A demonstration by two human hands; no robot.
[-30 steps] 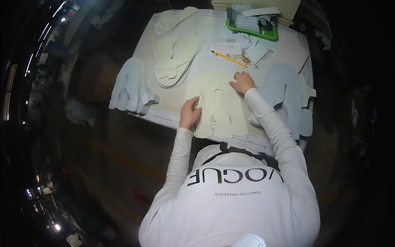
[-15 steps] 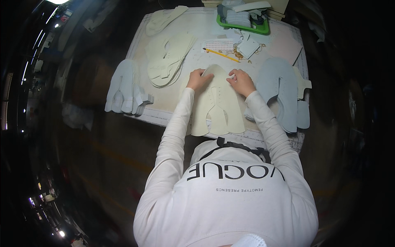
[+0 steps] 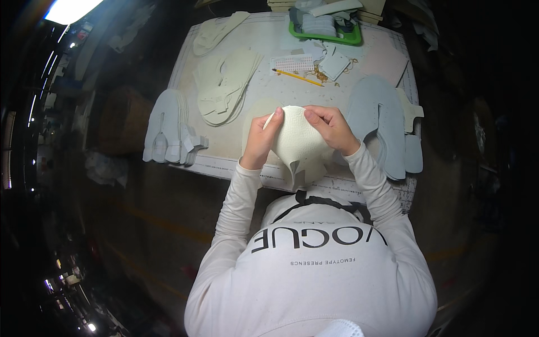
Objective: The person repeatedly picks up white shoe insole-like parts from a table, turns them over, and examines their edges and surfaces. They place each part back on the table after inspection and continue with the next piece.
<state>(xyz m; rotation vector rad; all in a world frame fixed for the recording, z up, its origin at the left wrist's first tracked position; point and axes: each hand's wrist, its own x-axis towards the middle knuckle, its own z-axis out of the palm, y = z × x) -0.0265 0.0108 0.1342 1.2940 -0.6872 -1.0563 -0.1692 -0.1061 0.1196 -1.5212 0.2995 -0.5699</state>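
Note:
Between my two hands a cream, grained shoe upper piece [image 3: 297,129] is lifted off the table, its rounded end up and its lower part curling toward my body. My left hand [image 3: 262,140] pinches its left edge, thumb on top. On the other edge, my right hand [image 3: 331,128] grips with thumb and fingers. Another flat cream piece [image 3: 252,115] shows partly on the table behind my left hand. Stacked cream upper pieces [image 3: 224,84] lie left of it. Light blue upper pieces [image 3: 376,106] are stacked to the right of my right hand.
More light blue pieces [image 3: 167,126] lie at the table's left edge, another cream bundle [image 3: 219,33] at the far left. A green basket [image 3: 325,38] of parts stands at the back. A yellow pencil [image 3: 297,77], a printed card [image 3: 293,63] and rubber bands [image 3: 321,76] lie mid-table.
The cream upper piece, flat on the table before, is now raised and bent between my hands. Both hands have closed on its edges and come nearer to my body.

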